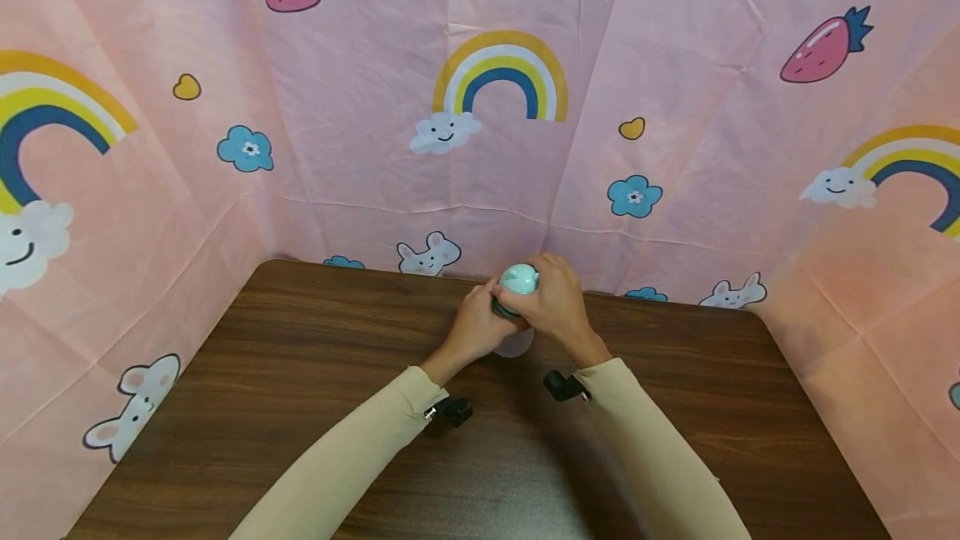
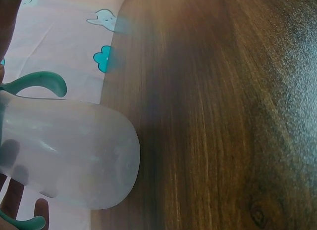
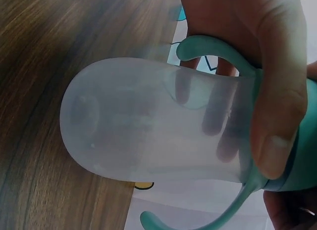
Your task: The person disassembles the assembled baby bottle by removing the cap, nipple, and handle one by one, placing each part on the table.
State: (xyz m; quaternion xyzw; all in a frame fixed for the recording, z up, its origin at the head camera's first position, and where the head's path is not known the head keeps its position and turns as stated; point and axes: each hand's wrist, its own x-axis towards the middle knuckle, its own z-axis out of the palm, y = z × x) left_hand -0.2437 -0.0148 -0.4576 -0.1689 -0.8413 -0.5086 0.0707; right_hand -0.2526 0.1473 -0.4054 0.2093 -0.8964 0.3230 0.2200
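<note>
Both hands are on a baby bottle with a translucent body (image 3: 143, 121), two green handles (image 3: 213, 44) and a mint-green cap (image 1: 519, 278). My left hand (image 1: 480, 325) grips it around the collar below the cap; in the right wrist view its thumb (image 3: 275, 141) crosses the front and its fingers show through the body. Higher up, my right hand (image 1: 558, 298) holds the cap, with its thumb across the near side. In the left wrist view the bottle's rounded base (image 2: 126, 161) overlaps the table, and a handle (image 2: 44, 81) sticks out on either side.
The bottle is near the back edge of a dark wooden table (image 1: 337, 340). Pink printed cloth (image 1: 360, 107) hangs behind the table and on both sides. A small black camera (image 1: 453, 412) is fixed at the left wrist, another black camera (image 1: 562, 386) at the right.
</note>
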